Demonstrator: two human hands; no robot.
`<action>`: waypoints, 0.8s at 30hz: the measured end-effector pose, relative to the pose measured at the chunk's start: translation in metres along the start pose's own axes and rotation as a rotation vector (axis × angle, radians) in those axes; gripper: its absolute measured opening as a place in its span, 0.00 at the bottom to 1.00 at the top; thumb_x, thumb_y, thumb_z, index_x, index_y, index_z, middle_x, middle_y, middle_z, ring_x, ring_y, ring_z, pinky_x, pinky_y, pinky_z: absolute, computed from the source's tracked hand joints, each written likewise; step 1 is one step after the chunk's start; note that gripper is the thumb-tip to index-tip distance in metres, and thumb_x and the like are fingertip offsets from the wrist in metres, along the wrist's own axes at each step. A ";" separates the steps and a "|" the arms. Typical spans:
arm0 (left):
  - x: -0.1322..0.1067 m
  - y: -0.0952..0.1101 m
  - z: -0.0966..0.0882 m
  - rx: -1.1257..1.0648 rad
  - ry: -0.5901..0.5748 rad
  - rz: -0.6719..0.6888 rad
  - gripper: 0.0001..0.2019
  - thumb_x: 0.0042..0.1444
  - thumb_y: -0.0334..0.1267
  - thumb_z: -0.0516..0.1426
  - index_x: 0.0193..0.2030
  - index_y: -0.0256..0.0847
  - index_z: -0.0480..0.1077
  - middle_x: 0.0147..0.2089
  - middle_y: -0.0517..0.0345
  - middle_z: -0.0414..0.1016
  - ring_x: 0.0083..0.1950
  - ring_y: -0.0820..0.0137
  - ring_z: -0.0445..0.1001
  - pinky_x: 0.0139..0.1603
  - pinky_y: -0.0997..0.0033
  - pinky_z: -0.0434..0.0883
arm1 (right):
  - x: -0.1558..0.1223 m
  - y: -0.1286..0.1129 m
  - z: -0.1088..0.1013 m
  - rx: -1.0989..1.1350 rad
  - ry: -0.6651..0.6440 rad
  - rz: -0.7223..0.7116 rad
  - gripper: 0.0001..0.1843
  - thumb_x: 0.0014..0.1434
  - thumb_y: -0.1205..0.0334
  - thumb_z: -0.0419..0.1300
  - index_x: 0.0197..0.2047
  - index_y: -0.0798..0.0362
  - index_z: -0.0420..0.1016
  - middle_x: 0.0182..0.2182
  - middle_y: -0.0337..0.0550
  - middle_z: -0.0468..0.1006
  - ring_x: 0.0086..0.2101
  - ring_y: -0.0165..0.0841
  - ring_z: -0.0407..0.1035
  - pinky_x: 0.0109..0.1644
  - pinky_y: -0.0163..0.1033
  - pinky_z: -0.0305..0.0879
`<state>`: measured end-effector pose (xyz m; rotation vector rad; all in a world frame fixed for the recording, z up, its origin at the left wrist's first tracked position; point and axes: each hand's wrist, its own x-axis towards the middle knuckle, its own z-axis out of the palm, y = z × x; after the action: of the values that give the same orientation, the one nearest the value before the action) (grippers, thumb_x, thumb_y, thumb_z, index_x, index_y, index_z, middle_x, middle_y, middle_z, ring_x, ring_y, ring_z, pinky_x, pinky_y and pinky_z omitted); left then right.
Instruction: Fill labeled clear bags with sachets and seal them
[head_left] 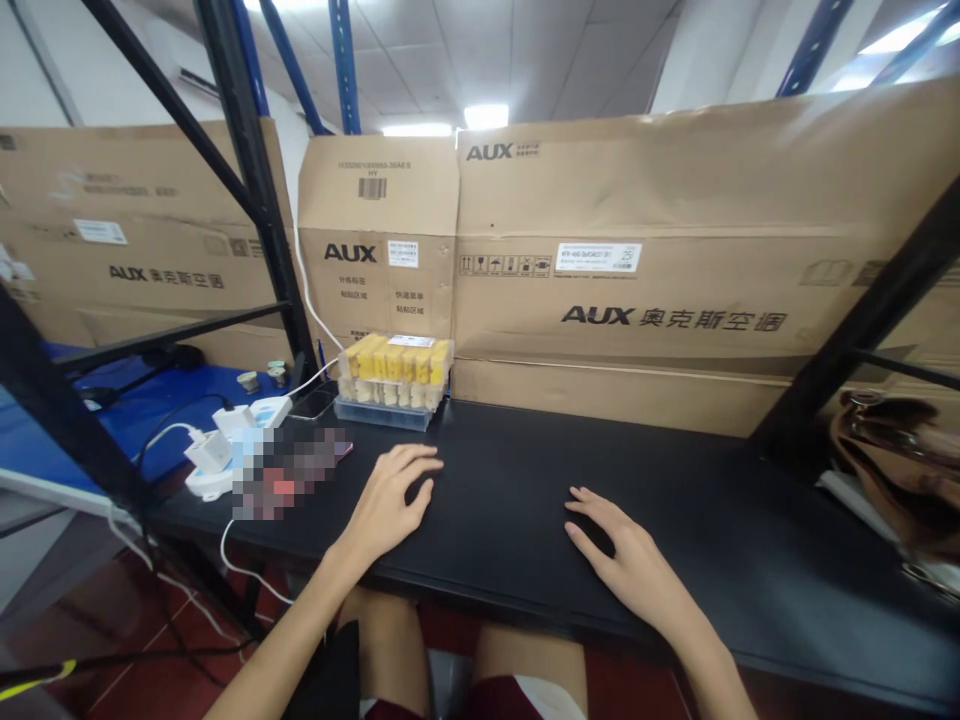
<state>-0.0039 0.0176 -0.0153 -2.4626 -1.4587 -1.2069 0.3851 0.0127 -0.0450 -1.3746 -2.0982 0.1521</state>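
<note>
My left hand (395, 497) rests on the black tabletop (495, 500), palm down, thumb apart from the fingers and nothing in it. To its right, my right hand (619, 550) also lies on the table with its fingers stretched out and holds nothing. Beyond my left hand stands a clear plastic case (394, 383) with yellow and cream pieces inside. Just left of that hand lies a flat item (296, 475) that is blurred out by pixelation, so I cannot tell its kind.
A white power strip (262, 415) with plugged-in chargers (208, 452) sits at the left, cables trailing off the edge. Cardboard panels (675, 250) wall the back. At the far right is a brown bag (896, 470). Black metal posts (259, 180) frame the table.
</note>
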 end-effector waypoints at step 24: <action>0.131 0.027 0.066 0.091 0.025 0.454 0.22 0.74 0.32 0.52 0.67 0.54 0.77 0.70 0.53 0.79 0.75 0.59 0.72 0.80 0.42 0.56 | 0.163 -0.034 0.004 1.364 -0.048 0.413 0.25 0.62 0.39 0.71 0.49 0.51 0.83 0.46 0.55 0.89 0.46 0.47 0.85 0.52 0.55 0.84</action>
<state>0.0902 0.1242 0.0305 -2.5087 -0.8525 -1.0446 0.3124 0.1385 0.0360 -0.8341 -1.1286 1.4566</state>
